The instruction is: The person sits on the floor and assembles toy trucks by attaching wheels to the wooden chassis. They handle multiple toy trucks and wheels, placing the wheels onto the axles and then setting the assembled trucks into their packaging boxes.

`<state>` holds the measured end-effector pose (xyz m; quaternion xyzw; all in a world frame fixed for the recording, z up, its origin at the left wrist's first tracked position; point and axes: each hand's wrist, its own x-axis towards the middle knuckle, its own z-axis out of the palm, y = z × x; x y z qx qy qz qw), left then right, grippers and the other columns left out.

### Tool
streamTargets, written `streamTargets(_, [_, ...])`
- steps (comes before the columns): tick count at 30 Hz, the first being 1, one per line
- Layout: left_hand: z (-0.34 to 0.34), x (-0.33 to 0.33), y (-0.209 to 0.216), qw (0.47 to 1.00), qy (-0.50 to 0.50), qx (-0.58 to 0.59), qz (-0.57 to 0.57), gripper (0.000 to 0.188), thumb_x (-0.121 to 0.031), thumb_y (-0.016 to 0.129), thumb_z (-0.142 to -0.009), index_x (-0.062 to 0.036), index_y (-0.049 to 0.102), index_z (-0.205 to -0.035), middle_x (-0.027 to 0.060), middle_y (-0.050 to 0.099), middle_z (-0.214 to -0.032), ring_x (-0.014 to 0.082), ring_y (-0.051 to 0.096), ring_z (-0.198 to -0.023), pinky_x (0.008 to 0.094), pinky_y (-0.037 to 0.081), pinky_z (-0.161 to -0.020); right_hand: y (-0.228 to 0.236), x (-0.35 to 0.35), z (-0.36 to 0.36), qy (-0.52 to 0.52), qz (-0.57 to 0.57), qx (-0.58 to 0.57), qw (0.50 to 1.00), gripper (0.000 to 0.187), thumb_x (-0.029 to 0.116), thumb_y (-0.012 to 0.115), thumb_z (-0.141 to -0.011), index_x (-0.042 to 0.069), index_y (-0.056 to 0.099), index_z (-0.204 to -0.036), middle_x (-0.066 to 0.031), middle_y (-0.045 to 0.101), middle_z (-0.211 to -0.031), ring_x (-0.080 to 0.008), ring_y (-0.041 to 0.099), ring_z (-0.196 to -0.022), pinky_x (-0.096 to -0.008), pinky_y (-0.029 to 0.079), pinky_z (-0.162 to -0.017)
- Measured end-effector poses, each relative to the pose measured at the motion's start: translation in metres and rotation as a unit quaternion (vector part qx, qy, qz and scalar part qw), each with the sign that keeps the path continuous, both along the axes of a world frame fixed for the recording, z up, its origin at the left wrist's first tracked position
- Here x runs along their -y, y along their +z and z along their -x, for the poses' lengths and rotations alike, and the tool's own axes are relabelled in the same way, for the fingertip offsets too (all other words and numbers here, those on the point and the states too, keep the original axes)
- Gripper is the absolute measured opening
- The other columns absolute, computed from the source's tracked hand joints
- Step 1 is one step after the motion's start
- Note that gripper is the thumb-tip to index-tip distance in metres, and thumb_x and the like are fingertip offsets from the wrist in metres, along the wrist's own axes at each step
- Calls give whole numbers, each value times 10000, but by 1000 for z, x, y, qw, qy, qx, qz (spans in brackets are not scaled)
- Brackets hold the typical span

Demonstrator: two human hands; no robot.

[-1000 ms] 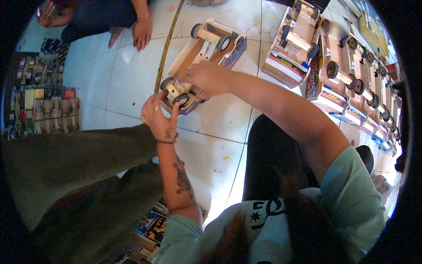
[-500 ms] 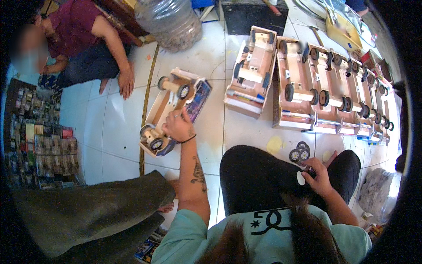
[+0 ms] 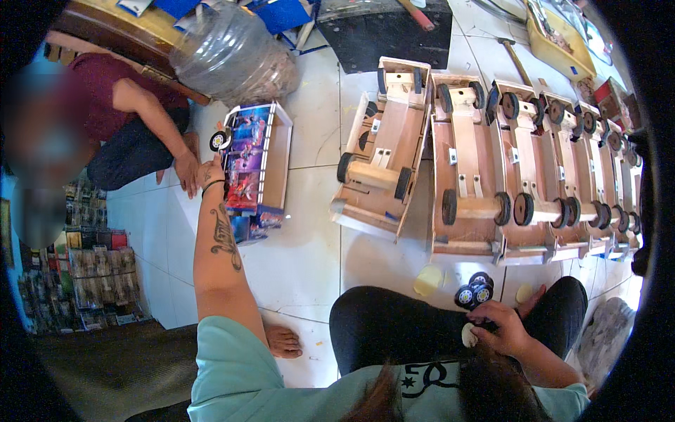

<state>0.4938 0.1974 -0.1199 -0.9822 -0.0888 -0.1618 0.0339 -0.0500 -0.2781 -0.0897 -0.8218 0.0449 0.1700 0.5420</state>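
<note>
as the toy truck [image 3: 252, 151] points lengthwise away, the nearer left hand [image 3: 211, 170] sits at its left edge — grip unclear — the right hand [image 3: 499, 328] pinching a pale piece [image 3: 469, 336].

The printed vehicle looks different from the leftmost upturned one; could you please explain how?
The printed vehicle presents a colourful side panel, whereas the upturned vehicle presents its plain wooden underside. The printed vehicle shows one wheel clearly; the upturned vehicle shows four. The left hand touches the printed vehicle, not the upturned vehicle. Both have dark wheels.
</note>
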Motion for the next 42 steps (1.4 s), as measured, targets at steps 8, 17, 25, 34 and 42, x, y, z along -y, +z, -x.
streamTargets(8, [26,-4,0,1000,9,-11,28,572,-536,545,-848,4,671,-990,227,648,-1035,364,606,-977,425,459,-854,-52,17,4,-127,-164,-226,952,241,114,665,-795,31,625,-1018,-151,628,-907,-318,610,-886,-383,504,-793])
streamTargets(17, [142,287,60,897,-394,-116,163,366,-336,661,-829,-25,639,-1022,203,653,-936,332,627,-882,412,487,-802,-12,28,4,-26,39,61,997,301,200,700,-780,78,627,-1045,-143,611,-940,-335,595,-908,-414,486,-833])
streamTargets(25, [241,186,14,888,-267,198,318,302,-184,613,-891,67,592,-1058,203,612,-1000,297,598,-903,362,483,-835,-16,72,7,137,272,-32,952,498,275,706,-748,23,553,-1150,-184,586,-1107,-348,555,-1047,-447,458,-908])
streamTargets(34, [389,29,-199,926,-372,-41,43,514,-294,572,-901,-93,449,-1358,173,387,-1439,395,336,-1333,546,253,-1059,-96,52,-36,329,315,235,858,888,250,794,-587,91,400,-1366,-153,365,-1417,-293,414,-1260,-413,467,-943])
streamTargets(42, [413,65,-157,937,-309,-84,140,537,-380,541,-903,-108,451,-1357,162,397,-1438,367,340,-1340,552,232,-1079,-102,36,-46,243,342,37,907,431,78,509,-805,50,485,-1235,-151,602,-1117,-340,640,-917,-405,562,-747])
